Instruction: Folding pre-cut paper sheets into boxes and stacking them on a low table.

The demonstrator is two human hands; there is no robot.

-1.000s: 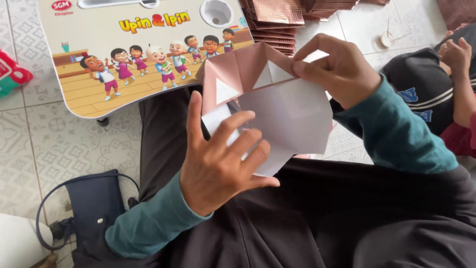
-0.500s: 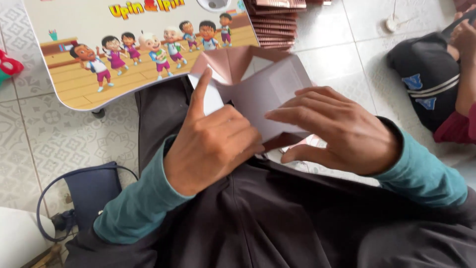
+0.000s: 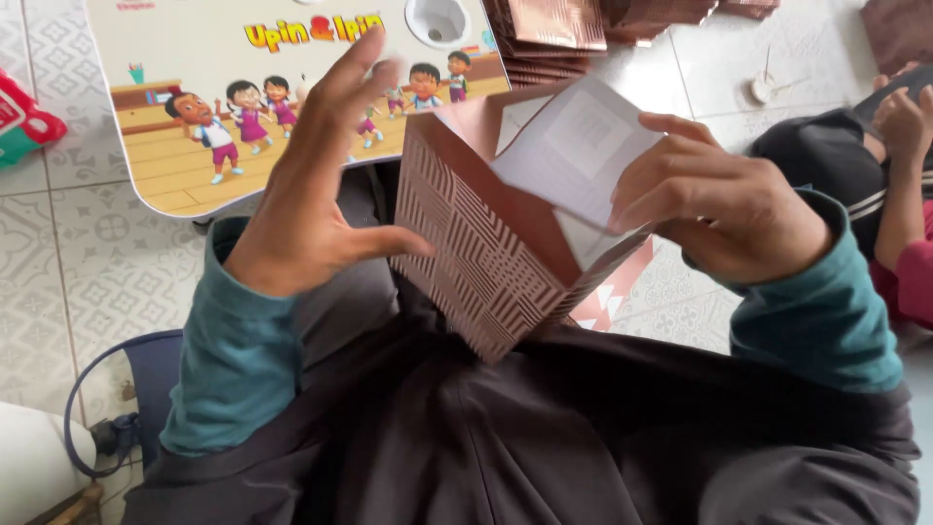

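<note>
A brown paper box (image 3: pixel 486 253) with a pale striped pattern stands opened up over my lap, its white inner flap (image 3: pixel 573 146) raised. My right hand (image 3: pixel 719 204) grips that flap and the box's right wall. My left hand (image 3: pixel 311 194) is spread flat beside the box, its thumb tip touching the patterned left wall, fingers apart and lifted. Both arms wear teal sleeves above dark clothing.
A small folding table (image 3: pixel 194 165) with a cartoon picture and a cup hole stands ahead on the tiled floor. Stacks of flat brown boxes (image 3: pixel 564 39) lie behind it. Another person (image 3: pixel 894 175) sits at the right. A dark bag (image 3: pixel 155 379) with a cord lies lower left.
The folded sheet that both hands pressed on my lap has been pulled open into an upright box. My left hand has come off it and spread; my right hand has shifted to the flap.
</note>
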